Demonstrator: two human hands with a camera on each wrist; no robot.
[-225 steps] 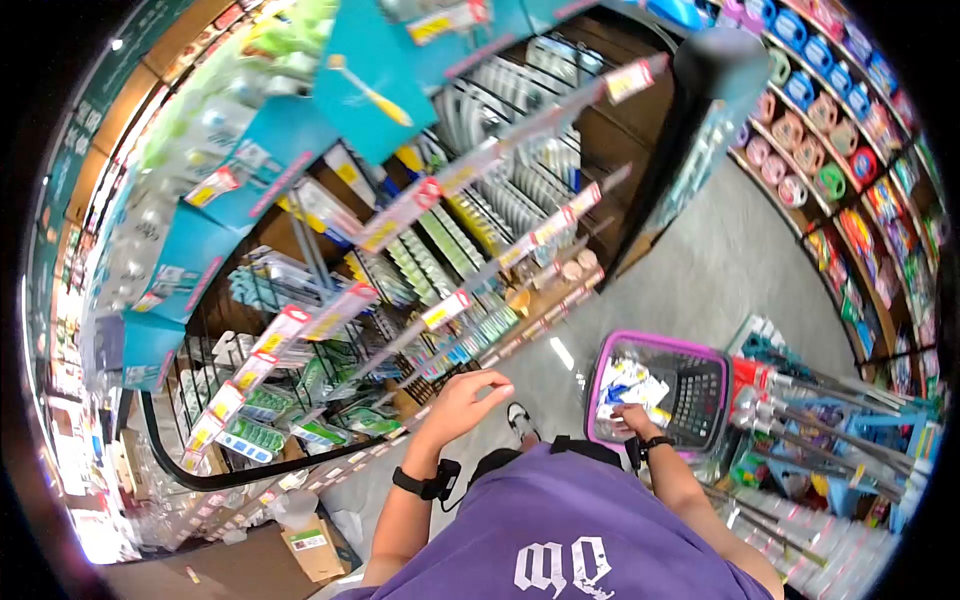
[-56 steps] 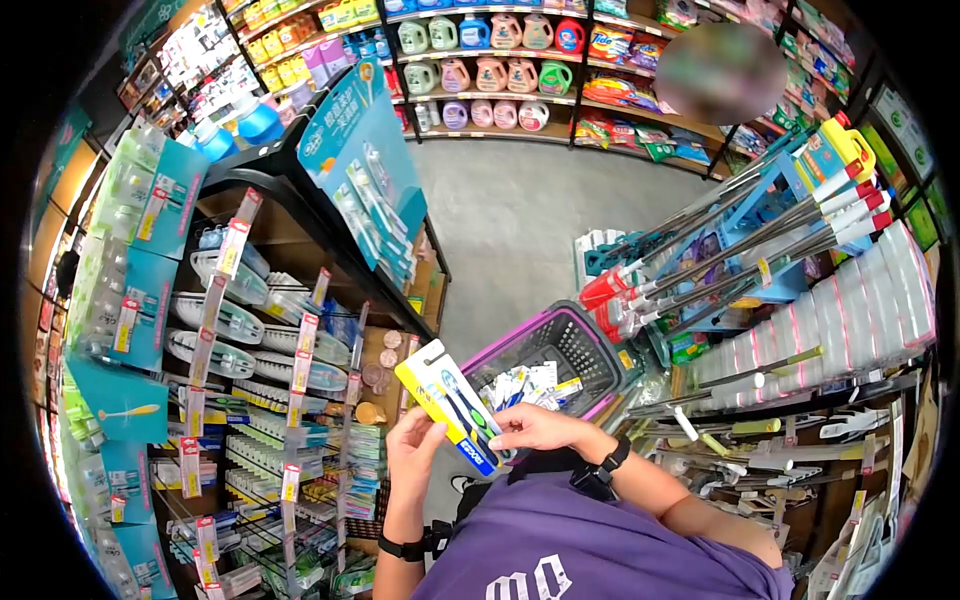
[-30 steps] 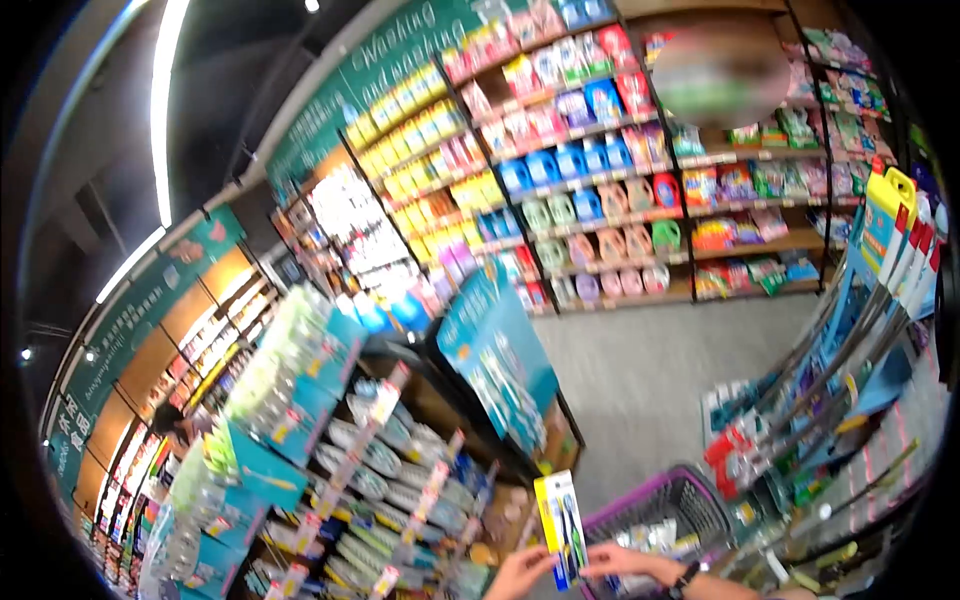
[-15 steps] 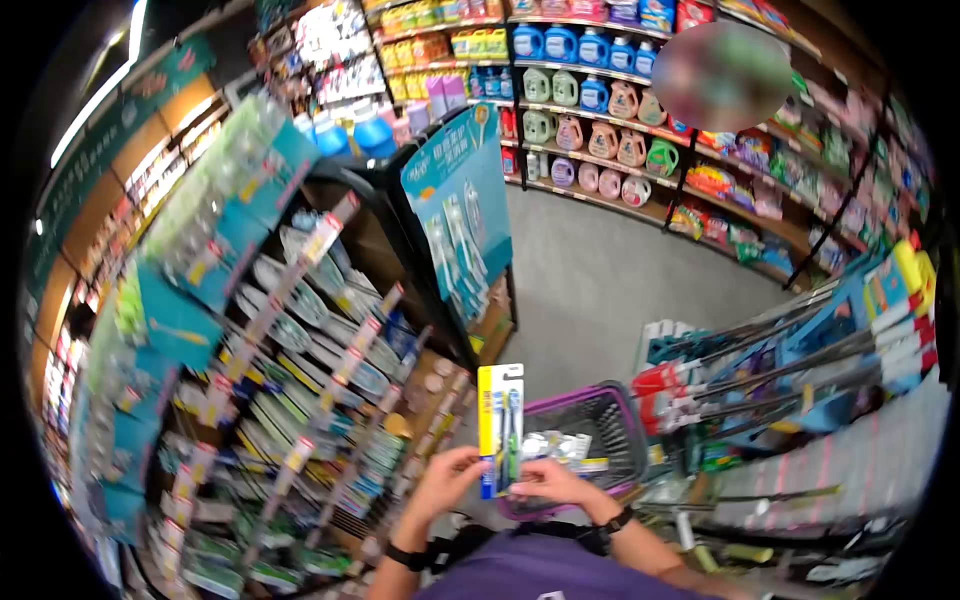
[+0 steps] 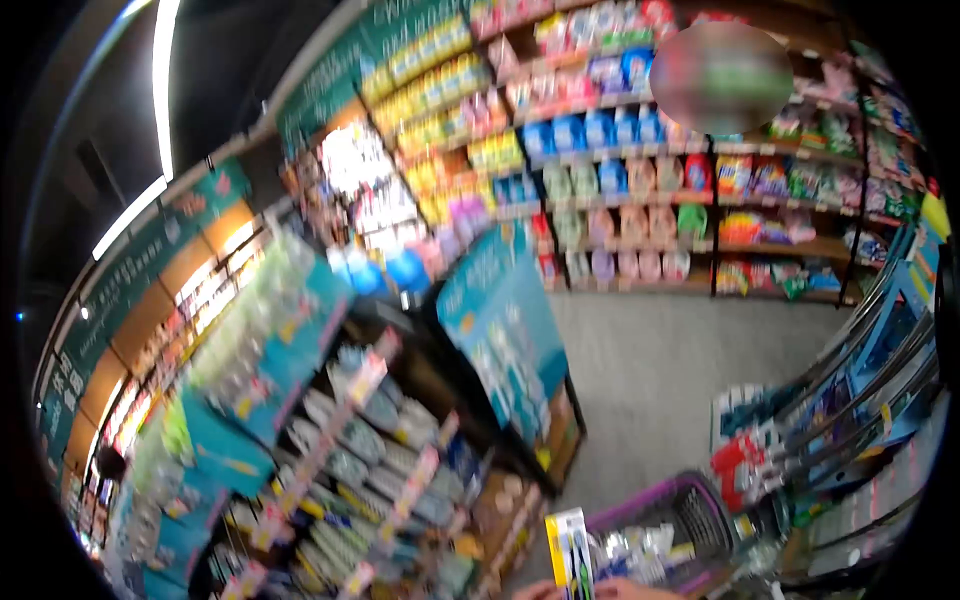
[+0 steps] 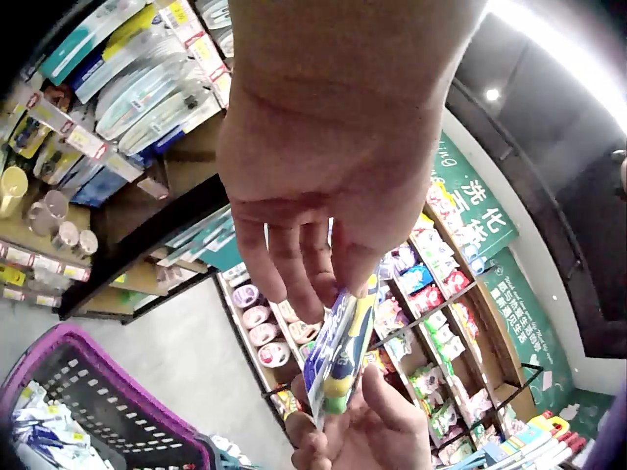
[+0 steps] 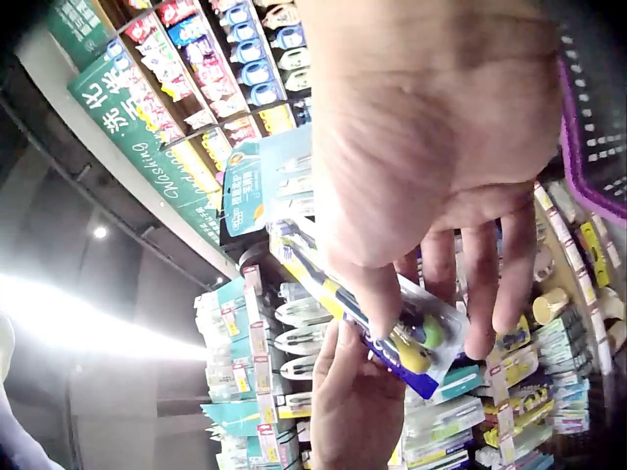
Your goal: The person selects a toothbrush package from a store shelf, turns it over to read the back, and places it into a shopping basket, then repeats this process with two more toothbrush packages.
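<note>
A toothbrush blister pack [image 5: 571, 553], yellow and white with a blue end, stands upright at the bottom of the head view between both hands. My left hand [image 5: 540, 590] pinches one edge; my right hand [image 5: 625, 589] grips the other side. In the left wrist view the pack [image 6: 343, 352] is seen edge-on, the left hand [image 6: 313, 215] above it, the right hand [image 6: 377, 431] below. The right wrist view shows the right thumb over the pack [image 7: 411, 343], with the right hand [image 7: 441, 166] near and the left hand [image 7: 358, 406] behind.
A purple-rimmed basket [image 5: 715, 490] holding white packets stands beside the pack. Left is a toothbrush rack [image 5: 350, 450] with a teal display panel [image 5: 510, 330]. Mops with red parts [image 5: 740, 470] stand right. Detergent shelves [image 5: 630, 200] line the back, beyond grey floor [image 5: 650, 360].
Earlier the right hand was in the basket and the left held nothing; now both hold the pack. Since half a second ago the head view has tilted up, leaving hands and pack lower in it.
</note>
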